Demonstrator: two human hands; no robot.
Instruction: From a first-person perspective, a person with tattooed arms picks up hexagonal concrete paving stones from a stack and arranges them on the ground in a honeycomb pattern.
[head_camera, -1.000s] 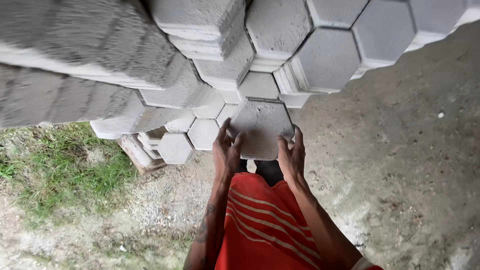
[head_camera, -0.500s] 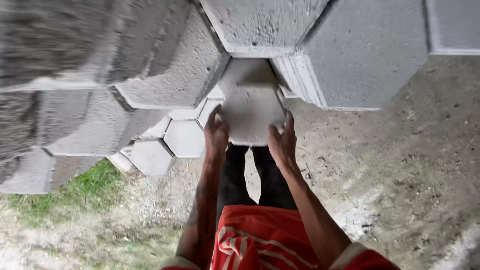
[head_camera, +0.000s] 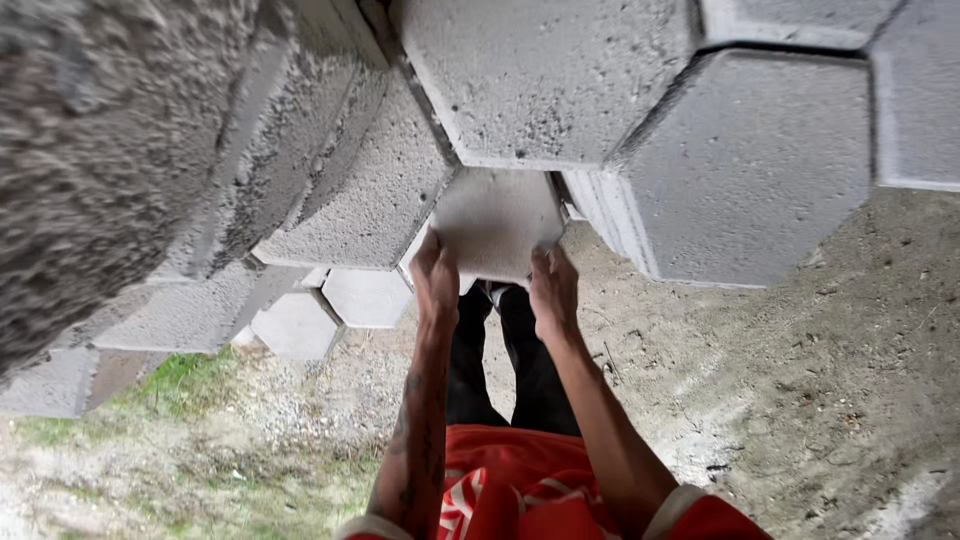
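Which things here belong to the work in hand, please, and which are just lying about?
In hand: hexagonal concrete paver, gripped by left hand and right hand; stacked hexagonal pavers around it.
Lying about: grass patch, gravelly ground.

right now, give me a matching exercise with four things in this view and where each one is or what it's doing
Column one:
1. left hand
2. right hand
3. grass patch
4. held paving block

Column two:
a. on the ground at lower left, under the stacked blocks
b. gripping the block's right lower edge
c. gripping the block's left lower edge
d. grey and flat-faced, between both hands, close against the stack

Pairs: 1-c, 2-b, 3-a, 4-d
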